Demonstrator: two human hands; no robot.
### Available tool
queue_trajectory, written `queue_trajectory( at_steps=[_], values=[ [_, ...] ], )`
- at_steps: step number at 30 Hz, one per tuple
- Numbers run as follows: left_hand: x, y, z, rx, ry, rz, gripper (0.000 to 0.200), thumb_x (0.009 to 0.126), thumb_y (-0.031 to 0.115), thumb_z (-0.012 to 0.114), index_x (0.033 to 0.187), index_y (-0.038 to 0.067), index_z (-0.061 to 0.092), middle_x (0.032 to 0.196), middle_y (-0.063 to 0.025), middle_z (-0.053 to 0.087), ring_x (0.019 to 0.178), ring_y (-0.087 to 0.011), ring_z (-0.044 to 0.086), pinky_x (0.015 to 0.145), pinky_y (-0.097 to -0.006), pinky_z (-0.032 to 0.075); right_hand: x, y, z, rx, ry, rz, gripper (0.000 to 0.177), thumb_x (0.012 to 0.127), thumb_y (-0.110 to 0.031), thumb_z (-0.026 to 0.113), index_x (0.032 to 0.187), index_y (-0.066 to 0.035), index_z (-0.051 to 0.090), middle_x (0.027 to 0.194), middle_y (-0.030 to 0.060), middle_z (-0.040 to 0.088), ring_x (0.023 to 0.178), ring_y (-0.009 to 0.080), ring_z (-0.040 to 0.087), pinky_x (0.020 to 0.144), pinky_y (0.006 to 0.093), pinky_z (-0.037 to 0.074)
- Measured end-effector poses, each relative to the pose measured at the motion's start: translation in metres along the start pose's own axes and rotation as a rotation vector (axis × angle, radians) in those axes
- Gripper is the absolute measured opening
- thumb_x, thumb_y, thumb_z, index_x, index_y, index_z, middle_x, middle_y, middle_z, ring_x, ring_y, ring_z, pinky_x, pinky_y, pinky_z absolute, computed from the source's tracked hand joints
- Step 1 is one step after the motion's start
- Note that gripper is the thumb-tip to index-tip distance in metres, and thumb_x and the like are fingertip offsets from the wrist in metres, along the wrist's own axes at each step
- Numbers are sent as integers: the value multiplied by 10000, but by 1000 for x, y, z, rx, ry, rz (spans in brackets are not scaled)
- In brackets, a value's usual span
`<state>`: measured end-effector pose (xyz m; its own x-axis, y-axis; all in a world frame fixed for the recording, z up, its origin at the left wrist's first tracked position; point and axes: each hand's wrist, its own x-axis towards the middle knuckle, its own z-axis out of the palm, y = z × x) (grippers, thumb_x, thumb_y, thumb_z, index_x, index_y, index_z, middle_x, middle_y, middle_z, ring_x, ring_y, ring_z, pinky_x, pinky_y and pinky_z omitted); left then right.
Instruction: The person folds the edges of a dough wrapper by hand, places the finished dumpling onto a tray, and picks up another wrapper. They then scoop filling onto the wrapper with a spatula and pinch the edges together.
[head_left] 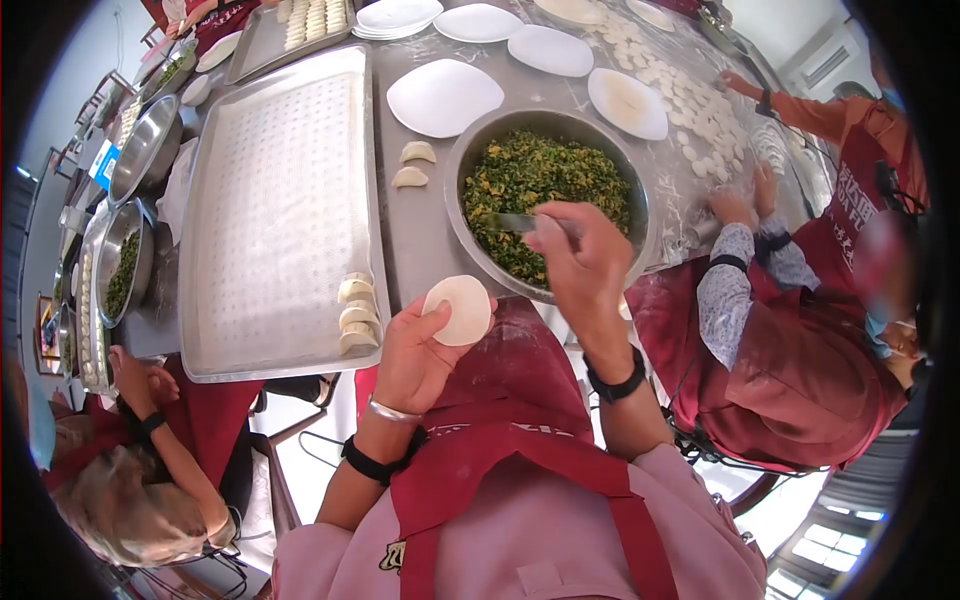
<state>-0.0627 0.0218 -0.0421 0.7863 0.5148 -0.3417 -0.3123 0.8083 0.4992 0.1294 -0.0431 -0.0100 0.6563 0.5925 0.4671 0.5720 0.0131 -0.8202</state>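
A round white dough wrapper (466, 311) lies flat across the fingers of my left hand (422, 352), with the thumb on its edge. My right hand (585, 262) grips a flat metal spatula (512, 222) over the large steel bowl (457, 215). Chopped green and yellow filling (550, 170) fills that bowl, and the spatula's blade rests at the filling's surface. To the left, a perforated metal tray (275, 200) holds several folded dumplings (358, 315) in its near right corner. Two more dumplings (413, 165) sit on the table between tray and bowl.
White plates (445, 98) stand behind the bowl. Many dough pieces (690, 110) lie on the floured table at the right. A co-worker in a red apron (800, 370) works close on my right, another person's hands (142, 385) are at the left, near steel bowls (146, 155).
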Motion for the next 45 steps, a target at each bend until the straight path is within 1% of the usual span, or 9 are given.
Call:
queue_trajectory(
  at_steps=[4,8,15,19,24,27,30,33,45],
  values=[
    [-2,0,2,-1,3,8,436,976,125,575,1330,-107,474,1273,-257,603,1215,-353,604,1076,-458,498,9,16,31,-111,-69,-79,84,901,-80,636,911,-7,675,792,163,672,669,253,678,646,406,523],
    [-4,1,1,3,10,9,434,977,122,573,1335,-102,473,1275,-258,602,1216,-353,604,1069,-467,503,11,48,-5,-109,-59,244,143,911,-79,616,947,43,682,747,148,708,642,214,713,645,342,556],
    [0,-4,3,21,-4,-18,430,987,110,549,1348,-105,456,1295,-266,589,1225,-361,597,1078,-472,495,-1,1,-32,152,65,373,159,934,-68,625,992,67,686,778,129,714,678,170,726,611,268,580],
    [2,-3,7,22,-5,-13,432,991,103,537,1357,-109,446,1305,-271,581,1237,-368,588,1085,-474,487,-4,37,-26,70,0,435,150,922,-62,634,980,66,687,792,130,718,656,171,722,602,272,584],
    [1,-2,9,27,-16,0,427,992,90,521,1361,-111,443,1319,-274,572,1253,-371,576,1096,-468,476,5,35,-48,3,-12,479,149,911,-71,651,981,55,690,778,116,714,663,162,722,577,271,568],
    [4,1,13,39,-19,29,426,991,76,504,1367,-111,433,1323,-273,570,1269,-365,565,1112,-454,458,4,21,-60,124,96,420,146,921,-72,652,991,50,690,776,109,715,678,155,723,570,270,562],
    [10,4,16,31,-16,47,433,990,75,498,1374,-110,421,1332,-271,565,1279,-356,558,1127,-443,442,4,23,-61,4,171,311,150,933,-73,647,997,57,682,788,113,718,694,153,725,580,269,568],
    [15,5,18,56,-23,75,439,990,73,501,1379,-110,410,1338,-268,562,1286,-354,551,1135,-449,432,4,40,-54,-60,107,309,152,938,-74,641,992,63,677,809,115,722,694,160,727,590,269,575],
    [27,5,14,34,18,115,406,992,62,501,1355,-109,436,1333,-248,568,1267,-353,568,1134,-451,439,16,55,-26,265,-26,652,208,945,-80,646,1051,95,611,853,194,694,725,259,743,620,297,622]
  ],
)
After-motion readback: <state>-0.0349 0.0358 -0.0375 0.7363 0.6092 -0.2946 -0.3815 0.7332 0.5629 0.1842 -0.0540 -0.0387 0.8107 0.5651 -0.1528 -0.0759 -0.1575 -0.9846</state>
